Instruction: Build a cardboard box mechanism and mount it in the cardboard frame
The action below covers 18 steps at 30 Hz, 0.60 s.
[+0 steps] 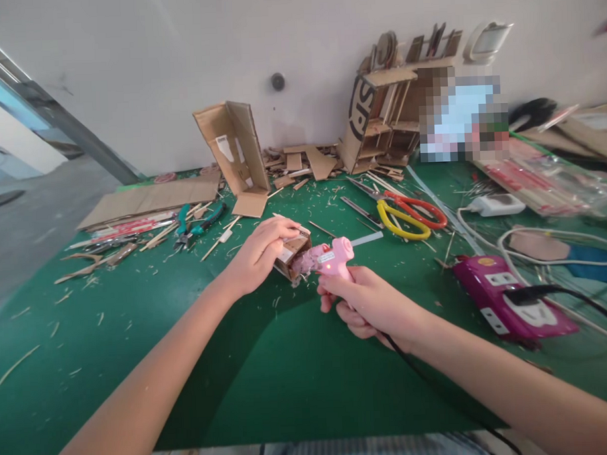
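My right hand [360,298] is wrapped round the grip of a pink hot glue gun [337,258]. A clear glue stick [367,239] pokes out of the gun's back end, and a black cord trails down from the grip. The nozzle points left, at the near side of a small cardboard box [298,243]; whether it touches cannot be told. My left hand [264,250] lies over the box's top and left side, fingers curved round it, holding it on the green table. Part of the box is hidden by that hand.
Scissors [405,217] and pliers [196,224] lie beyond my hands. A purple power strip [510,300] with cables sits at right. An open cardboard form [234,150] and a cardboard shelf [379,118] stand by the wall. Wood scraps litter the green table [114,367].
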Each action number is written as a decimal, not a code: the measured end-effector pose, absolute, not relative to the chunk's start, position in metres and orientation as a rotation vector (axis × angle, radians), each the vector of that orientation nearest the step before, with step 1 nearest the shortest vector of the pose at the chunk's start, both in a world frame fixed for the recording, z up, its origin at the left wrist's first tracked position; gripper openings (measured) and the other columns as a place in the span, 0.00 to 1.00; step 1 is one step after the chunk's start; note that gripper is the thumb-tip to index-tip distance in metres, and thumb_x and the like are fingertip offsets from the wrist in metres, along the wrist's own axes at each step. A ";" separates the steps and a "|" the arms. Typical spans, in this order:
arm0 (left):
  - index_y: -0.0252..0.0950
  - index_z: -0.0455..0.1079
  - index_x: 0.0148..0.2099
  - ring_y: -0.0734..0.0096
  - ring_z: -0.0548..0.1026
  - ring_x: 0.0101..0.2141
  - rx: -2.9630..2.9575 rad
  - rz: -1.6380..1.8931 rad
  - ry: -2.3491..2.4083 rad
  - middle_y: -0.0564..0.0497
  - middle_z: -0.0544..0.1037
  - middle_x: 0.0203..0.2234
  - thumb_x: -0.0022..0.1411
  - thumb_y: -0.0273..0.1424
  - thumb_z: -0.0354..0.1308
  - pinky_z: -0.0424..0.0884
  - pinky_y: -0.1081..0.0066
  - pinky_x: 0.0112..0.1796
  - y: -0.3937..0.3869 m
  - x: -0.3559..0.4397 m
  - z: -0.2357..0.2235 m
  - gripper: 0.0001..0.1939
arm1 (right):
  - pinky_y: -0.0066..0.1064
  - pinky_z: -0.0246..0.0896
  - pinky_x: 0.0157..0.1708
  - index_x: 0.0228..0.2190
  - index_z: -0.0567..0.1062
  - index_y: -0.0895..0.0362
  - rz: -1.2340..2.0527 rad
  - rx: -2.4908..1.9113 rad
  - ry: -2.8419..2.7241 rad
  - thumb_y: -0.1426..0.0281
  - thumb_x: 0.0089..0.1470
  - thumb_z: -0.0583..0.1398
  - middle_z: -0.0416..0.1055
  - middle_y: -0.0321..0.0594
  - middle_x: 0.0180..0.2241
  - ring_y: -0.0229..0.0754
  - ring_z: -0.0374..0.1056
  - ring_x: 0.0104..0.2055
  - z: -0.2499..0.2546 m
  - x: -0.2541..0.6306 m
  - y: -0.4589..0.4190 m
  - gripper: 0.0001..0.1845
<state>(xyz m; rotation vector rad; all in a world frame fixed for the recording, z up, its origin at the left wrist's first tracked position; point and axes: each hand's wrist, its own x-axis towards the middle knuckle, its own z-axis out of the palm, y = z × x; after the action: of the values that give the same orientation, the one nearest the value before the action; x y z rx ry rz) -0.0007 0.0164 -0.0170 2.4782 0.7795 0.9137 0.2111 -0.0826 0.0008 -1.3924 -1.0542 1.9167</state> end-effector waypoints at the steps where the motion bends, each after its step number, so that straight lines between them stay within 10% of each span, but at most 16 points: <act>1: 0.39 0.68 0.49 0.62 0.68 0.56 2.479 0.917 0.773 0.45 0.72 0.54 0.71 0.28 0.40 0.64 0.53 0.58 0.016 0.000 -0.016 0.15 | 0.20 0.36 0.11 0.25 0.66 0.57 1.917 -1.385 -1.049 0.63 0.61 0.54 0.50 0.24 0.12 0.27 0.40 0.13 0.000 0.210 -0.082 0.15; 18: 0.39 0.67 0.47 0.63 0.69 0.55 2.507 0.932 0.726 0.47 0.74 0.52 0.70 0.25 0.40 0.64 0.54 0.57 0.016 0.003 -0.016 0.14 | 0.18 0.34 0.10 0.24 0.57 0.54 1.916 -1.538 -1.114 0.60 0.61 0.56 0.51 0.24 0.15 0.24 0.40 0.13 0.017 0.211 -0.075 0.18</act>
<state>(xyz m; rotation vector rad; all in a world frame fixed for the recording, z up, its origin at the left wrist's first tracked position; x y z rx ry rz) 0.0033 0.0158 -0.0157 2.5067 0.7256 0.9322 0.2106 -0.0746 0.0175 -1.5385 -1.1143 1.9157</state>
